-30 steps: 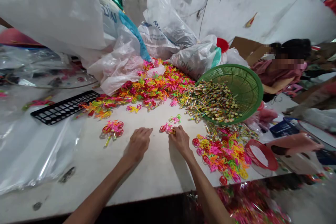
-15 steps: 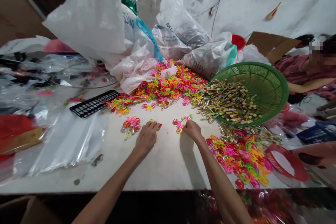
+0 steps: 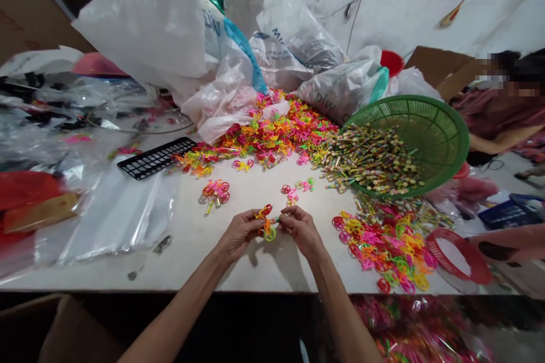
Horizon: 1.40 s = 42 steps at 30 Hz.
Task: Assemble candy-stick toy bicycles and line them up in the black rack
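Each grip is narrow, pinching one small plastic toy [image 3: 266, 222] between left hand [image 3: 240, 232] and right hand [image 3: 301, 229]. Half a second ago they lay apart on the table [image 3: 264, 272]. Now they meet just above it, seemingly fitting picked-up pieces together.

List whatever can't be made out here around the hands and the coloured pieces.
1. Head view, plastic toy held between left hand and right hand: the fingers cover where its parts meet, and it is too small to tell.
2. Sticks spilling from the green basket: the print is too small to read.
3. Co-worker's arm: cut off by the right edge.
4. Coloured pieces along the bottom edge: blurred.
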{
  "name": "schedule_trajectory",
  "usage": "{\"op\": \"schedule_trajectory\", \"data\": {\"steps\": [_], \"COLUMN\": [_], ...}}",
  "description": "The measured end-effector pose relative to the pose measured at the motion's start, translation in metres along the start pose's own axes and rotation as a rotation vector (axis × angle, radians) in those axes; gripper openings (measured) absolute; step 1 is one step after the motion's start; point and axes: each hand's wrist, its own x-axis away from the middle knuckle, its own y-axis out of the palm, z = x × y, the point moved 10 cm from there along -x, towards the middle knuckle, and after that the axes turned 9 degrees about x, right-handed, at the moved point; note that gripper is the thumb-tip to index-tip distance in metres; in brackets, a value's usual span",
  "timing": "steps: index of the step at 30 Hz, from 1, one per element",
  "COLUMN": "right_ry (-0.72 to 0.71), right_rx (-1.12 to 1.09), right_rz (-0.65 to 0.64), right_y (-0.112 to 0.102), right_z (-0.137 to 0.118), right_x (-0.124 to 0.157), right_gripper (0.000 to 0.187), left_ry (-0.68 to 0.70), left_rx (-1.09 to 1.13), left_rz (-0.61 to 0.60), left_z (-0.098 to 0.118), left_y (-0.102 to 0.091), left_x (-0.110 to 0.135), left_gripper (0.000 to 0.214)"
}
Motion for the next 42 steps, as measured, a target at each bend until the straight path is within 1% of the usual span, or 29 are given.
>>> {"op": "schedule_trajectory", "data": {"steps": [3,7,10,14,16,18,20,23,25,27,30,31,32,33,35,36,37,38,42], "right_ry": [0.035,0.053,0.074,0.09,0.063,0.051,0.078,0.122,0.122,0.089,0.021,0.009,0.013,0.028,0.07,0.083,0.086,0.074,0.04], "right_rx": [-0.006,-0.041,-0.047,-0.02,-0.036,-0.025,0.027,0.084,0.102,0.14,0.204,0.202,0.186,0.159,0.094,0.068,0.048,0.034,0.049], "right_rz": [-0.035,-0.048,-0.076,-0.155,-0.161,-0.14,-0.139,-0.192,-0.207,-0.157,-0.012,0.017,0.011,-0.028,-0.157,-0.213,-0.237,-0.228,-0.098], "right_y": [0.0,-0.002,0.001,0.011,0.012,0.01,0.009,0.01,0.011,0.01,0.008,0.01,0.014,0.022,0.038,0.044,0.045,0.043,0.021], "right_z": [0.005,0.007,0.01,0.016,0.014,0.013,0.015,0.016,0.016,0.013,0.011,0.011,0.013,0.017,0.023,0.024,0.024,0.021,0.011], "right_x": [0.002,0.007,0.009,0.012,0.013,0.014,0.014,0.014,0.012,0.01,0.01,0.01,0.01,0.009,0.008,0.007,0.006,0.003,-0.005], "right_gripper": [0.031,0.03,0.027,0.022,0.023,0.023,0.022,0.021,0.022,0.023,0.024,0.024,0.024,0.025,0.025,0.025,0.025,0.025,0.024], "left_ry": [-0.065,-0.118,-0.135,-0.169,-0.192,-0.2,-0.191,-0.17,-0.144,-0.089,0.011,0.032,0.035,0.023,-0.042,-0.077,-0.098,-0.101,-0.049], "left_rx": [0.124,0.207,0.235,0.238,0.239,0.233,0.211,0.162,0.126,0.089,0.046,0.039,0.038,0.043,0.074,0.101,0.133,0.165,0.217], "left_rz": [-0.007,-0.019,-0.031,-0.05,-0.055,-0.052,-0.048,-0.04,-0.018,0.031,0.133,0.158,0.166,0.158,0.103,0.078,0.068,0.073,0.118], "left_z": [-0.006,-0.011,-0.012,-0.013,-0.014,-0.016,-0.015,-0.015,-0.014,-0.011,-0.002,0.0,0.001,0.002,-0.001,-0.003,-0.003,-0.002,0.005], "left_y": [0.002,0.004,0.006,0.009,0.008,0.007,0.005,0.005,0.003,-0.003,-0.018,-0.023,-0.027,-0.029,-0.028,-0.027,-0.026,-0.026,-0.023], "left_x": [0.007,0.01,0.012,0.015,0.016,0.016,0.016,0.015,0.014,0.013,0.013,0.013,0.014,0.014,0.013,0.012,0.012,0.012,0.008], "left_gripper": [0.037,0.033,0.032,0.028,0.026,0.025,0.026,0.027,0.028,0.03,0.028,0.028,0.029,0.03,0.032,0.034,0.034,0.035,0.037]}}
